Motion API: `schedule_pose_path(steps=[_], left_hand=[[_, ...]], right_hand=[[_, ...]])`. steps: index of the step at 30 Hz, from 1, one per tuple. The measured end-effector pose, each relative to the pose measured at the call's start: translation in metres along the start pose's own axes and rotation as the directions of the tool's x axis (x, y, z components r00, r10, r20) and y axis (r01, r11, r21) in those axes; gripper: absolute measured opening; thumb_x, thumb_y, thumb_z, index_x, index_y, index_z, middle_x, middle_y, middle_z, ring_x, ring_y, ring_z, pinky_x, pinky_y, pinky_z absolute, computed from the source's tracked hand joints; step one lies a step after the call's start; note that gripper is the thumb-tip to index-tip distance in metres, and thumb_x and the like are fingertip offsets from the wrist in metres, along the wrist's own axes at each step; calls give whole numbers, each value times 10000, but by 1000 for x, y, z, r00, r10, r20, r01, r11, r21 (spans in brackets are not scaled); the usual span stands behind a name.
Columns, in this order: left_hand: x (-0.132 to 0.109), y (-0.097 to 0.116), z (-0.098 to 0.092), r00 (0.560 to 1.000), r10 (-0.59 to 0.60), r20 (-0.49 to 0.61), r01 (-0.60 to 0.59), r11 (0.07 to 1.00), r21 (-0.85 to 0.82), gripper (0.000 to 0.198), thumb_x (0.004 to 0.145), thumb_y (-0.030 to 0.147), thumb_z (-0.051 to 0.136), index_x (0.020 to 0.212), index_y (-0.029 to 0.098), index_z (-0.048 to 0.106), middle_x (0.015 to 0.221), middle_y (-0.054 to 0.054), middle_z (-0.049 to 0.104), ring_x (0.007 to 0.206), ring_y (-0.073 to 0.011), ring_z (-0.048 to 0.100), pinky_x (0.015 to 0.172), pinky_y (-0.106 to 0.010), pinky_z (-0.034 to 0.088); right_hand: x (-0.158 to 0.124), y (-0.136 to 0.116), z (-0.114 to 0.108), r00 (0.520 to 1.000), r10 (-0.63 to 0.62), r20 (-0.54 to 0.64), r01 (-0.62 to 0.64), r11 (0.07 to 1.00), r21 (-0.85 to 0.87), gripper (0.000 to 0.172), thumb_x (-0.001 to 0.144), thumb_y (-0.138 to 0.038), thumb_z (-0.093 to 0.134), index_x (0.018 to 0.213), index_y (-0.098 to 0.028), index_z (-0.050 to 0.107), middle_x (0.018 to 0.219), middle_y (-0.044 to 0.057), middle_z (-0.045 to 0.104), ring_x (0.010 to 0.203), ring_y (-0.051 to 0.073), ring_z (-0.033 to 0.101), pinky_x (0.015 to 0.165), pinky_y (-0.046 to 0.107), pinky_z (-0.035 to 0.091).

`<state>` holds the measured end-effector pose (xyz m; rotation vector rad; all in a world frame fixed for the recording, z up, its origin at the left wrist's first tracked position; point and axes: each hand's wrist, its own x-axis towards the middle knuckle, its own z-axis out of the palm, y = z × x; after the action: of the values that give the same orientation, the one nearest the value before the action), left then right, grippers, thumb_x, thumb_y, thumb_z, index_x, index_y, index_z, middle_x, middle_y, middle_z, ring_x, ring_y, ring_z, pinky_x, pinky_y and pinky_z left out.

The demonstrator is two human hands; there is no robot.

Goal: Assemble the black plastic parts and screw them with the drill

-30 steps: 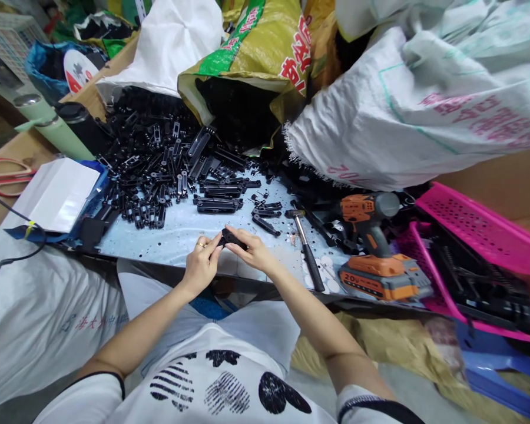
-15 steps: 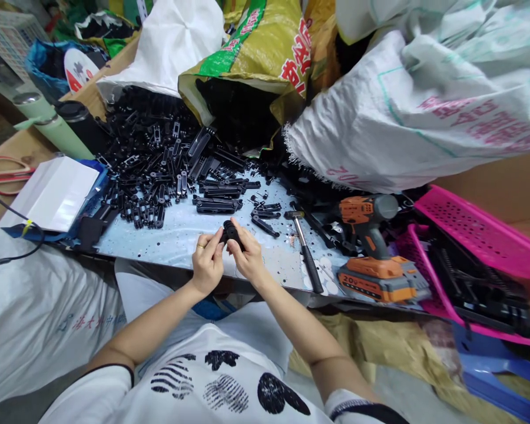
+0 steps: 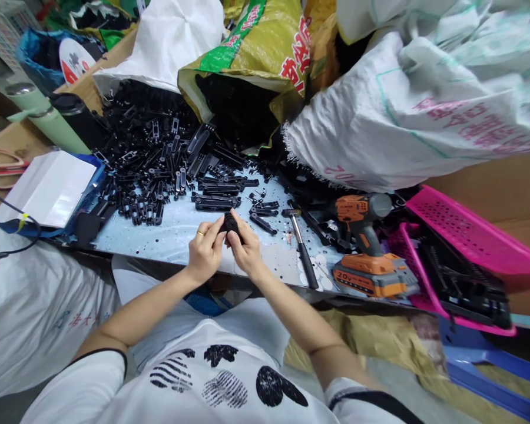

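Observation:
Between my two hands is a small black ridged plastic part (image 3: 231, 223), held just above the front of the table. My left hand (image 3: 206, 247) pinches its left side with thumb and fingers. Closed round its right side is my right hand (image 3: 246, 247), the thumb lying on the near face. My fingers hide much of the part, so its full shape does not show. Just behind my hands lie long black hinged parts (image 3: 216, 202) in a stack. A few loose black pieces (image 3: 264, 218) lie to the right of them.
A hammer (image 3: 307, 259) and an orange cordless drill (image 3: 366, 247) stand right of my hands, beside a pink basket (image 3: 472, 235). Black parts (image 3: 154, 159) heap at the back left. Open sacks (image 3: 247, 59) line the back. Scissors (image 3: 2, 168) and bottles (image 3: 48, 121) sit left.
My hands have shifted very slightly left and up, still holding the black part, which looks turned more upright. The whole view has swung a little; the things on the table appear unmoved.

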<state>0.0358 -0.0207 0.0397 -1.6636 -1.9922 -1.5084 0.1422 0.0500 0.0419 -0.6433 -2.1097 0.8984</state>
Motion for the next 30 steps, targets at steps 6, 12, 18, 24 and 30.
schedule_pose_path(steps=[6,12,18,24,30], left_hand=[[-3,-1,3,996,-2,-87,-3,999,-50,376,971,317,358,1264,174,546,944,-97,613,867,-154,587,772,-285,507],[0,-9,-6,993,28,-112,-44,990,-136,351,964,287,379,1242,173,560,950,-102,635,874,-167,585,792,-317,498],[1,2,-3,986,-13,-165,-13,987,-160,346,964,291,377,1221,170,574,965,-102,645,896,-176,582,804,-333,493],[14,-10,-13,996,94,10,-87,955,-285,298,937,228,448,1188,165,597,940,-79,630,865,-150,582,771,-297,495],[24,-26,-15,985,53,163,2,947,-321,297,945,287,431,1174,187,592,979,-72,624,913,-161,578,811,-318,489]], right_hand=[[1,-11,8,1000,-27,-1,27,1000,7,534,957,-409,337,1468,-268,279,1102,106,599,965,218,594,853,371,507],[0,-12,4,997,-71,0,71,997,-15,545,953,-387,363,1475,-269,258,1014,96,600,891,209,580,796,357,509],[-1,-19,5,995,-101,-29,100,995,-31,552,954,-398,354,1479,-264,249,1034,104,597,907,218,573,800,363,506],[-5,-7,8,995,-83,-62,84,996,3,537,962,-382,363,1471,-240,266,1005,93,597,831,179,581,753,339,515],[-5,10,16,1000,-13,-27,15,998,68,530,961,-407,376,1455,-228,300,959,61,595,717,129,567,721,306,509]])
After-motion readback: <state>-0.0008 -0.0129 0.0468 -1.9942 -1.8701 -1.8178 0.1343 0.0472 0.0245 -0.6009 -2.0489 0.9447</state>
